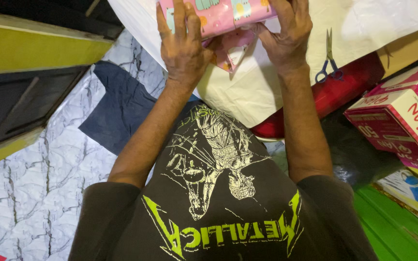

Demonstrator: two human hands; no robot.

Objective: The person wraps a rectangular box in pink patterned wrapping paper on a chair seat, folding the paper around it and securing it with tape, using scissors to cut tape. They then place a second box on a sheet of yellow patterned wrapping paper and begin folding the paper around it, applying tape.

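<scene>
Item 1. Gift-wrapped parcel (221,14): box-shaped, covered in pink paper printed with small pastel figures. It sits at the top edge of the view, on a white sheet (247,92) spread over the work surface, and is cut off by the frame above. A loose flap of the same pink paper (231,50) hangs from its near end, folded to a point between the two hands.

Item 2. Left hand (182,46): laid on the near left part of the parcel, back of the hand up. Fingers extended and slightly spread, pressing flat on the paper; the thumb is tucked toward the flap.

Item 3. Right hand (286,34): set against the near right part of the parcel. Fingers lie close together over the top of the wrapping, fingertips out of frame; the thumb reaches inward and touches the paper beside the flap. Whether it pinches the paper cannot be told.

Item 4. Scissors (329,60): blue handles, blades closed, lying on the white sheet just right of the right wrist, apart from it.

Item 5. Red container (349,84): under the right edge of the white sheet.

Item 6. Pink and white cardboard cartons (402,116): stacked at the right, well apart from the hands.

Item 7. Dark blue cloth (117,106): on the marble-patterned floor (30,193), to the left of the left forearm.

Item 8. Dark printed shirt (218,193): worn by the person, filling the lower view.
</scene>
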